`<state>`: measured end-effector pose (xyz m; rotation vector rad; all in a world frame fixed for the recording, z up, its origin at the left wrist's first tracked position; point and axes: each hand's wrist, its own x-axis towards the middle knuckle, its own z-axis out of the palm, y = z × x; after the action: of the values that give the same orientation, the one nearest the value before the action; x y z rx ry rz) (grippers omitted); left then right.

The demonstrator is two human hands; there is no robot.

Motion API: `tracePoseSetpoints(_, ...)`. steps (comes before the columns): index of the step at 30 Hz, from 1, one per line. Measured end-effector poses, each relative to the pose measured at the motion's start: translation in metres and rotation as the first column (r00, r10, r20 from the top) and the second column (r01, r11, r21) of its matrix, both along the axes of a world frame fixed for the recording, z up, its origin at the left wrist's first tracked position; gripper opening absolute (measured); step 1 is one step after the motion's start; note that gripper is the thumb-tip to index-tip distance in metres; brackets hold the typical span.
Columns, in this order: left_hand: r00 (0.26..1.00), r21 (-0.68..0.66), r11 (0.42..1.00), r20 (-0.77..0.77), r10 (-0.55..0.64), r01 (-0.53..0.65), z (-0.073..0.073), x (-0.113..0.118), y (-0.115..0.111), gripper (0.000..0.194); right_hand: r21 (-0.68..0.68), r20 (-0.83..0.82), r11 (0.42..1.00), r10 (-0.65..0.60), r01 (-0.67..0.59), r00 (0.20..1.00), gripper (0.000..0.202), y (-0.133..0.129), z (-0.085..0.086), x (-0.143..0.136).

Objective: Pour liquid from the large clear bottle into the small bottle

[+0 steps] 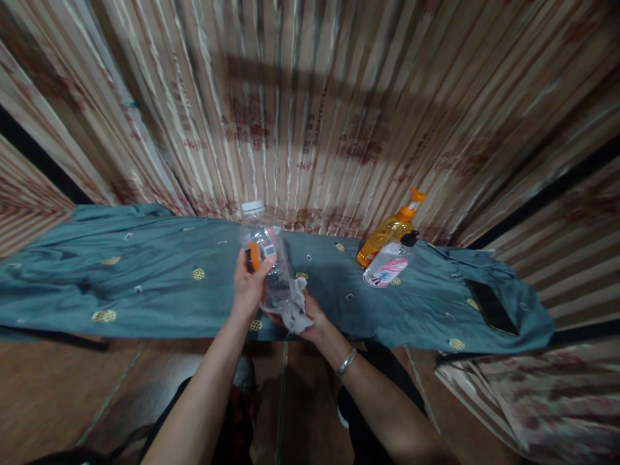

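Observation:
A clear plastic bottle (283, 278) with a white cap and an orange-and-white label is held tilted above the cloth-covered bench. My left hand (252, 281) is wrapped round its middle, the thumb over the label. Down at the bottle's lower end, my right hand (312, 316) is closed on a crumpled white tissue (296, 310), which touches the bottle. The right fingers are partly hidden behind the tissue and bottle. A silver bracelet (347, 361) circles the right wrist.
Right of my hands, an amber pump bottle (387, 234) with an orange top stands behind a clear black-topped bottle (387, 263). A black phone (491, 307) lies farther right on the teal cloth (159, 284). A patterned curtain (310, 116) hangs behind the bench.

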<state>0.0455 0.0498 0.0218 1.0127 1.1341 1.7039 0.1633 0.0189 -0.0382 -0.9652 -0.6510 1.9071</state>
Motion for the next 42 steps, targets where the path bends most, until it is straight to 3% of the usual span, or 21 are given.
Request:
tracePoseSetpoints(2, 0.999, 0.019, 0.999, -0.026, 0.027, -0.027, 0.001, -0.006, 0.002, 0.05, -0.061, -0.022, 0.992, 0.106, -0.107, 0.994, 0.049, -0.005, 0.0, 0.001)
tracePoseSetpoints(4, 0.997, 0.034, 0.998, -0.034, 0.062, -0.061, 0.001, -0.015, 0.006, 0.05, -0.009, 0.112, 0.994, 0.109, -0.109, 0.988, 0.045, -0.006, 0.001, 0.01)
tracePoseSetpoints(6, 0.994, 0.045, 0.994, -0.024, 0.105, -0.104, 0.001, -0.024, 0.008, 0.05, 0.147, 0.348, 0.989, -0.024, -0.029, 0.937, 0.042, -0.001, 0.004, 0.03)
tracePoseSetpoints(7, 0.992, 0.048, 0.992, -0.024, 0.121, -0.119, 0.0, -0.029, 0.009, 0.053, 0.256, 0.494, 0.967, -0.149, 0.02, 0.857, 0.043, 0.003, 0.006, 0.044)
tracePoseSetpoints(9, 0.99, 0.045, 0.99, -0.036, 0.137, -0.135, -0.002, -0.036, 0.01, 0.058, 0.356, 0.595, 0.931, -0.29, 0.078, 0.749, 0.04, 0.012, 0.008, 0.078)
tracePoseSetpoints(11, 0.989, 0.035, 0.99, -0.05, 0.137, -0.136, -0.005, -0.041, 0.009, 0.061, 0.577, 0.76, 0.816, -0.537, 0.0, 0.366, 0.038, 0.019, 0.006, 0.11)
tracePoseSetpoints(12, 0.989, 0.03, 0.991, -0.055, 0.135, -0.133, -0.006, -0.042, 0.009, 0.062, 0.619, 0.778, 0.782, -0.6, -0.066, 0.186, 0.039, 0.022, 0.003, 0.122)
tracePoseSetpoints(13, 0.99, 0.025, 0.991, -0.057, 0.132, -0.131, -0.007, -0.042, 0.008, 0.063, 0.598, 0.8, 0.793, -0.599, -0.117, 0.027, 0.041, 0.023, -0.001, 0.131)
tracePoseSetpoints(14, 0.99, 0.019, 0.991, -0.059, 0.13, -0.129, -0.008, -0.043, 0.008, 0.064, 0.543, 0.825, 0.827, -0.558, -0.144, -0.091, 0.043, 0.024, -0.005, 0.135)
tracePoseSetpoints(16, 0.99, 0.009, 0.991, -0.059, 0.131, -0.131, -0.009, -0.043, 0.007, 0.064, 0.483, 0.848, 0.864, -0.502, -0.142, -0.172, 0.045, 0.028, -0.014, 0.132)
tracePoseSetpoints(20, 0.99, 0.008, 0.992, -0.065, 0.126, -0.125, -0.008, -0.043, 0.005, 0.06, 0.337, 0.894, 0.929, -0.367, -0.153, -0.258, 0.049, 0.058, -0.015, 0.096)
tracePoseSetpoints(24, 0.988, 0.007, 0.991, -0.078, 0.134, -0.134, -0.006, -0.048, 0.003, 0.057, 0.302, 0.909, 0.916, -0.36, -0.263, -0.209, 0.048, 0.106, -0.002, 0.044)
tracePoseSetpoints(27, 0.984, 0.007, 0.988, -0.087, 0.153, -0.153, -0.006, -0.054, 0.003, 0.06, 0.284, 0.921, 0.871, -0.364, -0.4, -0.14, 0.047, 0.121, 0.004, 0.002)
tracePoseSetpoints(29, 0.982, 0.009, 0.987, -0.093, 0.163, -0.163, -0.005, -0.058, 0.004, 0.06, 0.278, 0.925, 0.822, -0.369, -0.496, -0.093, 0.047, 0.112, 0.004, -0.02)
tracePoseSetpoints(31, 0.982, 0.012, 0.987, -0.1, 0.162, -0.161, -0.003, -0.06, 0.004, 0.06, 0.267, 0.921, 0.704, -0.387, -0.658, -0.04, 0.045, 0.09, 0.002, -0.031)
tracePoseSetpoints(34, 0.984, 0.005, 0.989, -0.101, 0.15, -0.15, -0.002, -0.061, 0.001, 0.06, 0.255, 0.908, 0.546, -0.418, -0.798, 0.005, 0.049, 0.047, 0.0, -0.013)
tracePoseSetpoints(36, 0.985, -0.005, 0.99, -0.104, 0.138, -0.139, -0.003, -0.06, -0.002, 0.058, 0.226, 0.914, 0.506, -0.406, -0.832, 0.001, 0.052, 0.019, 0.001, 0.02)
tracePoseSetpoints(40, 0.988, -0.004, 0.994, -0.107, 0.111, -0.113, -0.005, -0.058, -0.007, 0.056, 0.133, 0.925, 0.58, -0.365, -0.804, -0.11, 0.055, -0.03, 0.001, 0.112)
tracePoseSetpoints(42, 0.989, -0.003, 0.994, -0.104, 0.105, -0.106, -0.005, -0.057, -0.009, 0.057, 0.132, 0.914, 0.654, -0.372, -0.745, -0.164, 0.054, -0.047, -0.004, 0.153)
